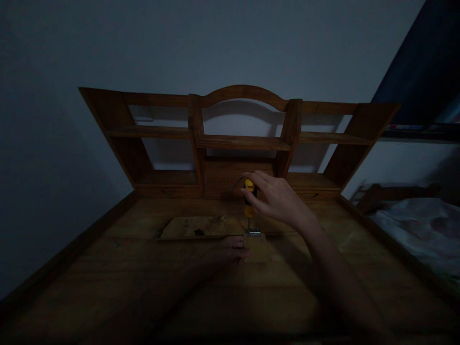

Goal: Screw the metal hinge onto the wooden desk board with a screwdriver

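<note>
A brown wooden counter [125,273] with visible grain; on it lie a flat light-brown wooden board [192,227]; a small yellowish wooden block [258,250]; a small silver metal hinge [255,233].

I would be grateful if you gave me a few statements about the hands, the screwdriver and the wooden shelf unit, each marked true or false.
1. The right hand holds a screwdriver with a yellow and black handle. True.
2. The screwdriver lies flat on the wooden surface. False: it stands about upright, its lower end at a small metal fitting.
3. The left hand is up on the shelf unit. False: it is low down, its fingers at a small wooden board.
4. The shelf unit has an arched top rail in the middle. True.
5. The wooden surface is undamaged everywhere. False: a rough, broken patch shows to the left of the metal fitting.
</note>
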{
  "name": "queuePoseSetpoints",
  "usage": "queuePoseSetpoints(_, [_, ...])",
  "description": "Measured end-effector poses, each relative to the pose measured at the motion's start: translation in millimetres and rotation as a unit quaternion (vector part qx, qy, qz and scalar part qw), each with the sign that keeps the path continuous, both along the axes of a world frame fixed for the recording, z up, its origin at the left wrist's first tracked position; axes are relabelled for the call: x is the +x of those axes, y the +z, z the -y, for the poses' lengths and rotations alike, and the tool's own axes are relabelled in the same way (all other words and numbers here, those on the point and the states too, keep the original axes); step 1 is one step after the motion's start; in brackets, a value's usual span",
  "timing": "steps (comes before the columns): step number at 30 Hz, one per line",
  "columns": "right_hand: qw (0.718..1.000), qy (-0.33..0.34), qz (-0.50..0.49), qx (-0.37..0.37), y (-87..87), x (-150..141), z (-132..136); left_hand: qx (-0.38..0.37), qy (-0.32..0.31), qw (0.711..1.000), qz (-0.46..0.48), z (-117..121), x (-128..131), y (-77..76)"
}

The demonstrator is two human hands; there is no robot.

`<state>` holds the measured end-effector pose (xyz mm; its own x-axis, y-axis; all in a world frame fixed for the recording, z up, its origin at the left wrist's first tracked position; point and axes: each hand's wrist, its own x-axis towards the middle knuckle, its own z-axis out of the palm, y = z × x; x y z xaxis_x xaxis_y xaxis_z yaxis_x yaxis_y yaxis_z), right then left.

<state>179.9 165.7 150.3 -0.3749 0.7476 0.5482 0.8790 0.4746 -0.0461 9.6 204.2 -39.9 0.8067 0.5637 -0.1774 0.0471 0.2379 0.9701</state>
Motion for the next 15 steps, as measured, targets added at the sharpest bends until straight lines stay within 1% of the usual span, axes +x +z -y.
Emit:
queuePoseSetpoints(6, [0.999, -0.042, 0.015, 0.010, -2.9, 0.5, -4.7, 0.015, -0.011, 1.000, -0.007, -1.2, -2.3, -1.5])
queuePoseSetpoints(8, [1.000, -0.028, 0.006, 0.008, -3.2, 1.4, -4.8, 0.017, -0.012, 1.000, -0.004, -1.2, -2.3, -2.9])
queuePoseSetpoints(12, [0.999, 0.034, -0.031, -0.011, -4.4, 3.9, -5.4, 0.007, -0.002, 1.000, -0.004, -0.7, -0.9, -5.0])
queuePoseSetpoints(15, [0.999, 0.026, -0.034, -0.014, -4.7, 3.5, -5.9, 0.016, 0.004, 1.000, -0.003, -0.2, -0.6, -4.9])
